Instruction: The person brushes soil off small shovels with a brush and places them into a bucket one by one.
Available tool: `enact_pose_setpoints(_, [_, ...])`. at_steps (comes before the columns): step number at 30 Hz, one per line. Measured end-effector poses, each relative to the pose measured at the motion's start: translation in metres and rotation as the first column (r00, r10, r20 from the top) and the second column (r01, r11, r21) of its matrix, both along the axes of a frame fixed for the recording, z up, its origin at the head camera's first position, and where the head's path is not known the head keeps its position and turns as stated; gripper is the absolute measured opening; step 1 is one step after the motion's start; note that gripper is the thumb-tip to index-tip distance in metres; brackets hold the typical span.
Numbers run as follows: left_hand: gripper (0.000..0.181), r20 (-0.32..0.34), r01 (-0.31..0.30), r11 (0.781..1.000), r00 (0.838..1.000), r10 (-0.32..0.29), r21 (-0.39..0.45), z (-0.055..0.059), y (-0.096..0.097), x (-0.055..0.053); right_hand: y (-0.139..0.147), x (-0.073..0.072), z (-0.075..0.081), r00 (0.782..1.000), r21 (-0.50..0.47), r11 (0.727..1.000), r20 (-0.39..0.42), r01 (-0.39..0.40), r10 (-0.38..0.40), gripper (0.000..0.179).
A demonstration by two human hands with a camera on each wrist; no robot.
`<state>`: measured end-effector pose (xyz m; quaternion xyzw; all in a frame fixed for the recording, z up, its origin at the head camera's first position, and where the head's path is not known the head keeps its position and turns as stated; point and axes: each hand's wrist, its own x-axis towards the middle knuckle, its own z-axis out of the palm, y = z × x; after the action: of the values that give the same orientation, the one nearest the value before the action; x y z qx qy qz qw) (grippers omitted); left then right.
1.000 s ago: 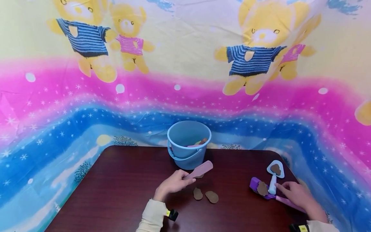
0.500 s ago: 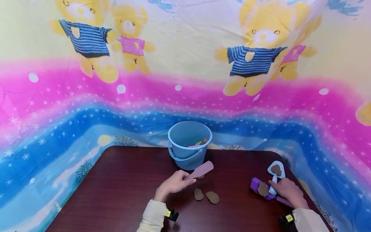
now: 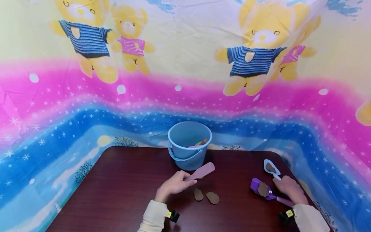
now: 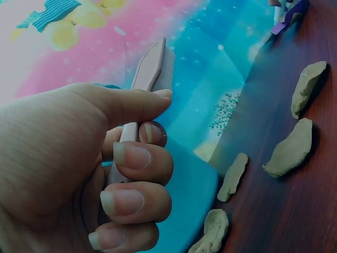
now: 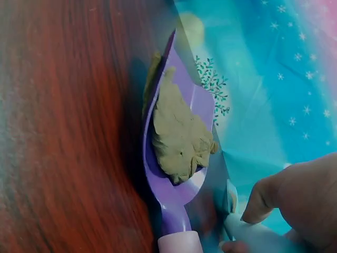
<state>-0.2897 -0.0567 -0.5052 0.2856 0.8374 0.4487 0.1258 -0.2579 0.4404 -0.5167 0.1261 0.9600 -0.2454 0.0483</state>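
Observation:
My left hand [image 3: 175, 186] curls its fingers round the handle of a pink brush [image 3: 204, 170], whose pale bristles [image 4: 167, 71] show in the left wrist view. At the right, my right hand [image 3: 290, 188] grips the handle of a light blue toy shovel [image 3: 276, 177] with a brown clay-like lump [image 3: 270, 167] on its blade. Beside that hand lies a purple toy shovel [image 3: 254, 184] with a pink handle, bearing a larger brown lump [image 5: 181, 134]. Several flat brown pieces [image 3: 213, 197] lie on the table near my left hand.
A light blue bucket [image 3: 188, 161] stands at the table's back middle, with several coloured things inside. The dark wooden table [image 3: 121, 180] has a printed cloth [image 3: 179, 100] hanging behind and beside it.
My right hand has moved from beside the light blue shovel to its handle and taken hold. That shovel has shifted off the purple one, back and slightly left. The left hand stays nearly still.

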Motion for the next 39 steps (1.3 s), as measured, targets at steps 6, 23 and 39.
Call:
enact_pose_setpoints(6, [0.037,-0.01,0.002,1.0,1.0,-0.001,0.004,0.003,0.0,0.002,0.006,-0.006,-0.003,1.0,0.036,0.999,-0.027,-0.015,0.016,0.041])
enact_pose_setpoints(23, [0.037,-0.034,0.016,1.0,0.999,-0.016,-0.004,0.006,0.0,0.0,-0.015,-0.001,0.017,0.963,0.059,0.997,-0.262,-0.057,0.07,0.033])
enact_pose_setpoints(39, [0.025,-0.004,-0.025,0.999,1.0,0.025,0.038,0.008,-0.009,0.006,-0.105,0.02,0.071,0.949,0.049,0.979,-0.244,-0.195,0.202,0.051])
